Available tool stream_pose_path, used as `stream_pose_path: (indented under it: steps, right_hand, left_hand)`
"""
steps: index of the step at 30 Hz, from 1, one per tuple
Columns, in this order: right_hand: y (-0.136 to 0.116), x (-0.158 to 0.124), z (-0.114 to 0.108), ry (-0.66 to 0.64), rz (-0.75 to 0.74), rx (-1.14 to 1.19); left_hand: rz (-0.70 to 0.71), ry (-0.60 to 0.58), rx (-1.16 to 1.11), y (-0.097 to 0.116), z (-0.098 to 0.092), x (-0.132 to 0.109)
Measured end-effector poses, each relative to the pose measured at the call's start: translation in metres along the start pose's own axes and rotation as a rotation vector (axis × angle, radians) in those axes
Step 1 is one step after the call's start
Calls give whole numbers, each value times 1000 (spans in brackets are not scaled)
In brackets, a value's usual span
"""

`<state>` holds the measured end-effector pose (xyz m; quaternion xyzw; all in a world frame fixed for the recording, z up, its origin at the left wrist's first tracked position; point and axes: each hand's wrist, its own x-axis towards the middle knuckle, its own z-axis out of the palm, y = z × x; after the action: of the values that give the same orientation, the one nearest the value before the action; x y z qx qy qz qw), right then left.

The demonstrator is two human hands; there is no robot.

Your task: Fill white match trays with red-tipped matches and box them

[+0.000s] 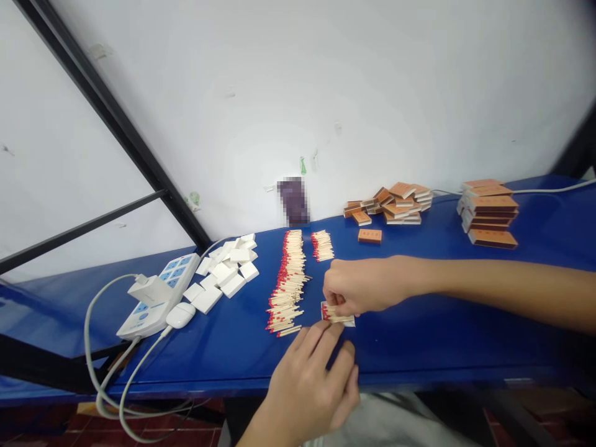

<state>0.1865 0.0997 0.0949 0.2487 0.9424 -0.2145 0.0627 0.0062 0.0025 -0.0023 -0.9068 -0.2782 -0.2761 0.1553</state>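
Observation:
A small white matchbox tray [351,322] lies on the blue table with red-headed matches [333,314] in it. From the right, my right hand [361,287] reaches over the tray, thumb and fingers pinched on the matches; its fingertips are partly hidden. Just below the tray, my left hand [313,380] rests palm down at the table's front edge. Its fingers are loosely bent and apart, with the tips close to the tray, and nothing shows in them. Left of the tray runs a long row of loose matches [289,273], and a smaller group of matches [322,245] lies behind.
White tray pieces [226,270] are heaped at left, beside a power strip [161,298] with a charger and cables. Orange matchboxes [400,202] are piled at the back, a single matchbox [369,236] in front. Stacked matchboxes [488,211] stand at right. A wall [372,93] closes the back.

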Motion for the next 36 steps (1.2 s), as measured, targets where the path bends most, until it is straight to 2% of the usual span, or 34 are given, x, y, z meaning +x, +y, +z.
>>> stream_pose_path:
  steps: [6, 12, 15, 28, 36]
  right_hand:
    - [-2, -7, -2, 23, -6, -59]
    - [2, -12, -14, -80, -3, 24]
    - [4, -13, -16, -86, -12, 11]
    - [2, -6, -6, 95, -76, -22]
    - [18, -4, -7, 131, -14, -89]
  left_hand:
    - [11, 13, -23, 0, 0, 0]
    - [6, 3, -38, 0, 1, 0]
    - [8, 0, -32, 1, 0, 0]
    - [-4, -6, -17, 2, -2, 1]
    - [-6, -5, -9, 1, -2, 2]
